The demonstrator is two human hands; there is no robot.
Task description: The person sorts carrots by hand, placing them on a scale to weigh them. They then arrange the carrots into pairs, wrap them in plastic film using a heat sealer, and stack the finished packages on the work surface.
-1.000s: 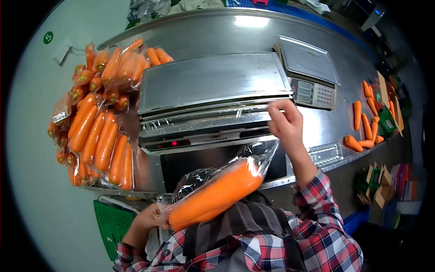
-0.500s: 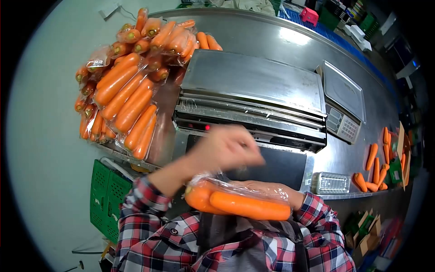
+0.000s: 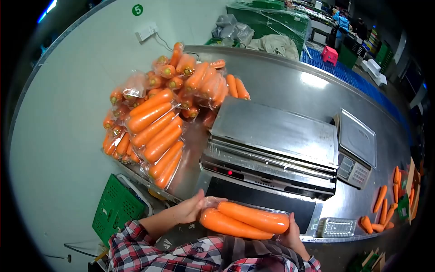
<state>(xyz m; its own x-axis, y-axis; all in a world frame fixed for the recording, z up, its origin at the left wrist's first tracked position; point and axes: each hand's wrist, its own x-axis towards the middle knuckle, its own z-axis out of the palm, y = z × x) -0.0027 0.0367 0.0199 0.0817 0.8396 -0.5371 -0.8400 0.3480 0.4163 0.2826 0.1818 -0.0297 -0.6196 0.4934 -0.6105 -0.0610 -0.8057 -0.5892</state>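
Note:
A wrapped pack of carrots [image 3: 244, 221], large ones in clear film, lies level between my hands close to my body. My left hand [image 3: 192, 208] is closed on its left end, thumb raised above the film, some fingers hidden beneath. Around the right end my right hand [image 3: 291, 230] is closed, with part of its fingers behind the pack. Just beyond the pack is the black plate [image 3: 258, 199] of a metal film-wrapping machine [image 3: 276, 129], whose red light is lit.
Wrapped carrot packs [image 3: 156, 131] are heaped on the left. A scale [image 3: 355, 149] stands to the right. Clear plastic trays [image 3: 336, 227] sit at the steel table's [image 3: 276, 68] front edge, near loose carrots [image 3: 380, 204]. A green crate [image 3: 120, 204] stands low on the left.
My left hand has come down from above the pack to its left end. My right hand has shifted from behind the pack to its right end. The view has tilted up.

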